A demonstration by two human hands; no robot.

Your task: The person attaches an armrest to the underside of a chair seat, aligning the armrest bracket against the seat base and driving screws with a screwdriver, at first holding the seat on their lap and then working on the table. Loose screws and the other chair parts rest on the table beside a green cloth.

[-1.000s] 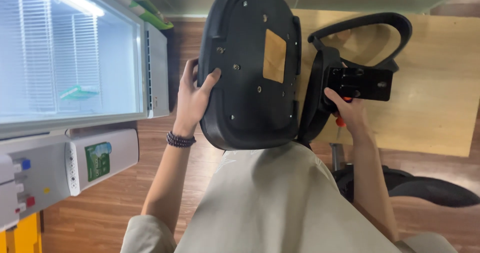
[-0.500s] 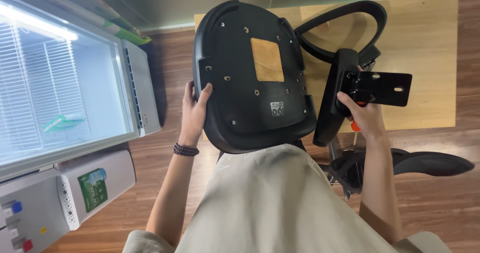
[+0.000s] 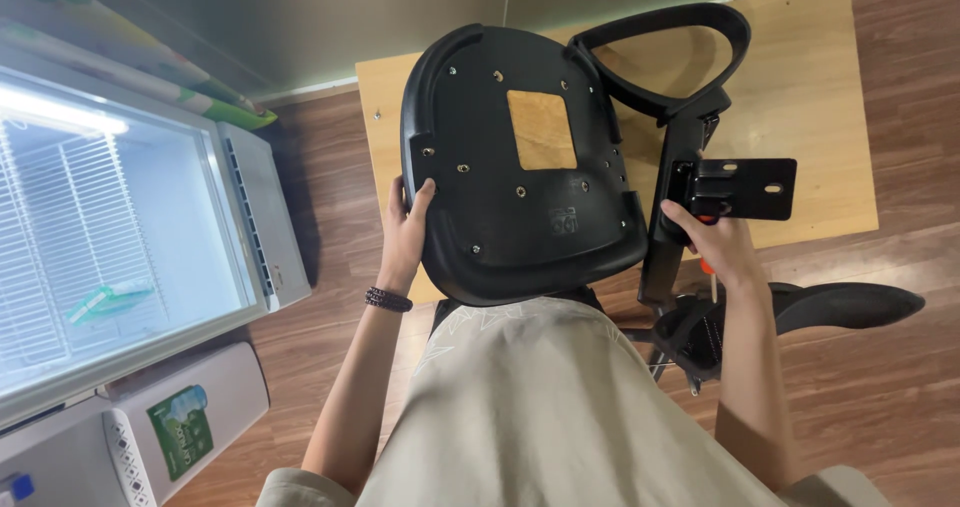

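A black plastic chair seat [image 3: 520, 162] lies upside down in front of me, its underside with several screw holes and a square cut-out facing up. My left hand [image 3: 405, 229] grips its left rim, a dark bracelet on the wrist. My right hand [image 3: 715, 242] holds the black armrest bracket [image 3: 735, 187] at the seat's right side, with an orange-handled tool partly hidden under the fingers. The looped black armrest [image 3: 665, 52] rises behind the bracket.
A light wooden table [image 3: 810, 137] lies under the seat. A black chair base with arms [image 3: 830, 307] rests on the wooden floor to the right. A glass-topped chest freezer [image 3: 120, 237] stands on the left, a white appliance [image 3: 160, 427] below it.
The seat has tipped from nearly upright to flatter, facing up. The view shifted so the table and armrest show more fully. Both hands kept their holds.
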